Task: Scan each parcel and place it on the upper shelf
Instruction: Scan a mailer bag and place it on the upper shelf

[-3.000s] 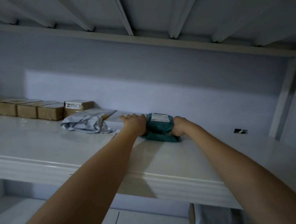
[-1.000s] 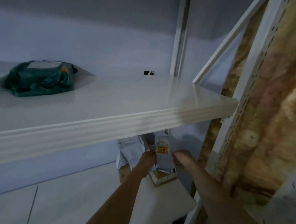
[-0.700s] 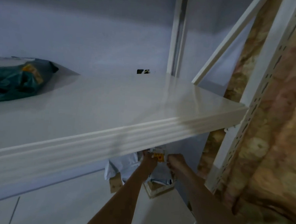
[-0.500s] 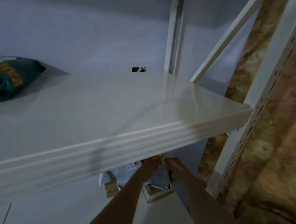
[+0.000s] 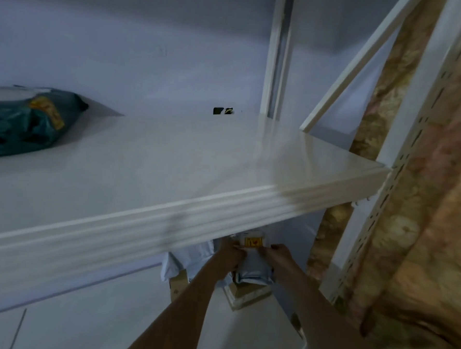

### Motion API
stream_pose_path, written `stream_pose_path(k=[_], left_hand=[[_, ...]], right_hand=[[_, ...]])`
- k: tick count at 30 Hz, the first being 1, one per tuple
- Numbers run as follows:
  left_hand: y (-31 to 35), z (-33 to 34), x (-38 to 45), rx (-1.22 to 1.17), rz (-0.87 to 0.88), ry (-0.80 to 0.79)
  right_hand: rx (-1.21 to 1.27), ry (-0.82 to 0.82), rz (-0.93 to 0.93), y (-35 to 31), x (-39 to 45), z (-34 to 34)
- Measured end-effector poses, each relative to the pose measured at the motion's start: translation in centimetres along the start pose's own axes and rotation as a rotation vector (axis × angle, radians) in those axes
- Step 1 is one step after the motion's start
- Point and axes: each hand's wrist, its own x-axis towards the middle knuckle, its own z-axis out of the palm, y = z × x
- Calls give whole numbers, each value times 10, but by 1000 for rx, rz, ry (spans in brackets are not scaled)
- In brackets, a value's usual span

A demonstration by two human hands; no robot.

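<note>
Below, left hand and right hand apparently grip the grey parcel between them

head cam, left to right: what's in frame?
green parcel → left hand → grey parcel → right hand → perforated upright

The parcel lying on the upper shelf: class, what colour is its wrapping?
Dark teal green, with a yellow sticker, on the parcel; head view.
</note>
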Motion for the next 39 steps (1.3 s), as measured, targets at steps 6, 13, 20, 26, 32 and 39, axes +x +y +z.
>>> stream_pose_path(k=[6,13,20,26,32,39], left_hand=[[-16,-31,-55,-297,-23,-65],[-29,-68,-113,-181,-17,-124],[-23,-89,-200,-165,21,-96],[-38,-101,-282,-156,-20,26],[-69,-137,-368,-127,-117,236],[-98,-188,-446,-290,-91,392]], right_hand=[[252,-162,-5,16,-58,2],[367,-492,-85,36,-115,24],[371,-501,1,35,-167,48],[252,-613,10,46,-220,68],[269,-753,8,58,-278,112],[194,-834,-35,55,-340,179]])
